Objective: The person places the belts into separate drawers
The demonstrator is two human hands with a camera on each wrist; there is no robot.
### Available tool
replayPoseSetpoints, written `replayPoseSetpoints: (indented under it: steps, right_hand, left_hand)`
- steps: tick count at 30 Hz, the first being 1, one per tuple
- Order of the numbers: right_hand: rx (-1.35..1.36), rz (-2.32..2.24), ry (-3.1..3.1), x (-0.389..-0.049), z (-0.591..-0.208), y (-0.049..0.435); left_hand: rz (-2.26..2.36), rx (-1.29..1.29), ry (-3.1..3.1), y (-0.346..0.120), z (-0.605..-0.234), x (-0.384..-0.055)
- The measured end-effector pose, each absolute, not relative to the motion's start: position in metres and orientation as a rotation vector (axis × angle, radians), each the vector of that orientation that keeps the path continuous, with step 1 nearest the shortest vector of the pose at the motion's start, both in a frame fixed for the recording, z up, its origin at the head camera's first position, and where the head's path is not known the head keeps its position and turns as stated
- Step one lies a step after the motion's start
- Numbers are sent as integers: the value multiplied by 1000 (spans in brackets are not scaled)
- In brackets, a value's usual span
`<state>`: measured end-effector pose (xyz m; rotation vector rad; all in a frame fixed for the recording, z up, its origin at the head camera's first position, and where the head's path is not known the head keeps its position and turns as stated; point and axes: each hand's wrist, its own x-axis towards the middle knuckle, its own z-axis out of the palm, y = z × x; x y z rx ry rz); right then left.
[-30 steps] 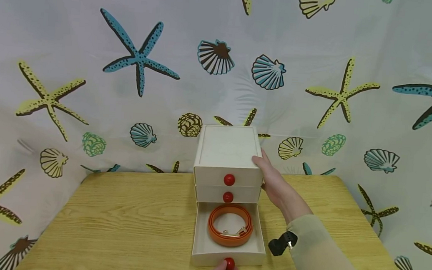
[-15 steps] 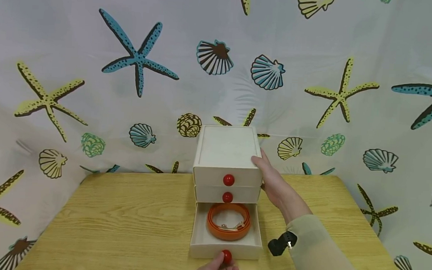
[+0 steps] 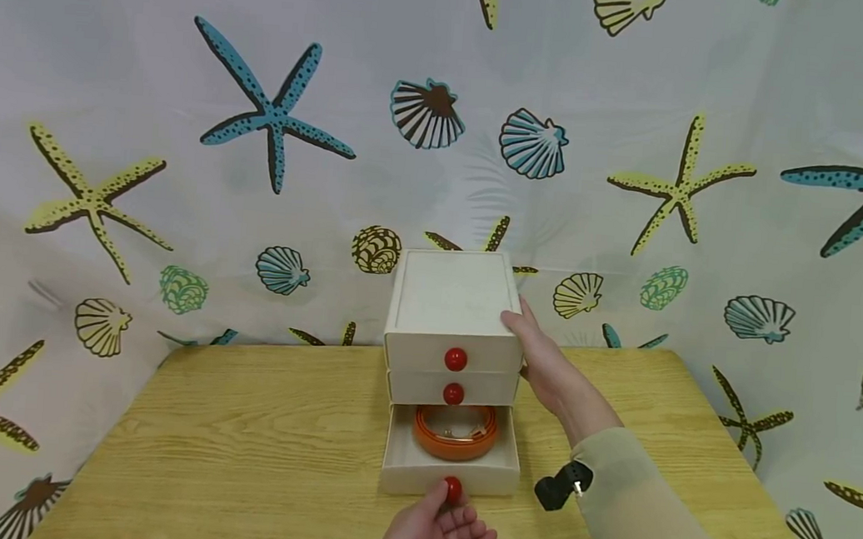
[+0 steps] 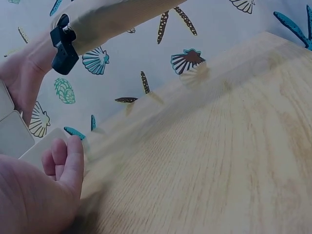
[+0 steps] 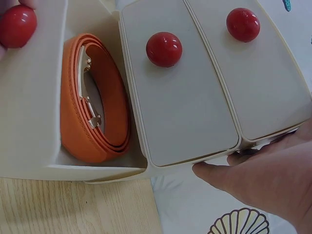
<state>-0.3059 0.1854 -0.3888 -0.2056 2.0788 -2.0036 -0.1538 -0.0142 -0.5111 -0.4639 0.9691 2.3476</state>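
Note:
A small white drawer cabinet [image 3: 454, 292] stands on the table, its bottom drawer [image 3: 397, 467] partly pulled out. Inside the drawer lies a coiled orange belt [image 5: 100, 97] with a gold-coloured buckle; the upper drawers hide its far edge in the head view. My left hand [image 3: 432, 528] pinches the bottom drawer's red knob [image 5: 17, 27] between thumb and a finger, the other fingers loose and palm up. My right hand [image 3: 548, 365] rests against the cabinet's right side, thumb at the top edge. In the right wrist view its fingers [image 5: 214, 173] lie along that side, partly hidden.
Two drawers above are closed, each with a red knob [image 5: 164, 49]. The wooden table [image 3: 262, 441] extends to both sides of the cabinet. A cloth [image 3: 315, 211] printed with starfish and shells hangs behind. A black device [image 3: 562, 485] is strapped to the right wrist.
The bottom drawer has slid inward with the belt, and my left hand has moved forward with its knob. More of the belt is covered. My right hand stays on the cabinet's side.

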Motion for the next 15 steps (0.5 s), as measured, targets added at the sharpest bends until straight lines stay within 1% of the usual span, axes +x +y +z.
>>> replayPoseSetpoints:
  steps: [7,15]
  right_hand:
    - [-208,-2002,2080,-306,-389,185]
    - [-212,-2006,2079,-307,-390,185]
  left_hand:
    - [2393,-384,960,-14,-513,-162]
    - [2407,-411,1006,-10,-514,-177]
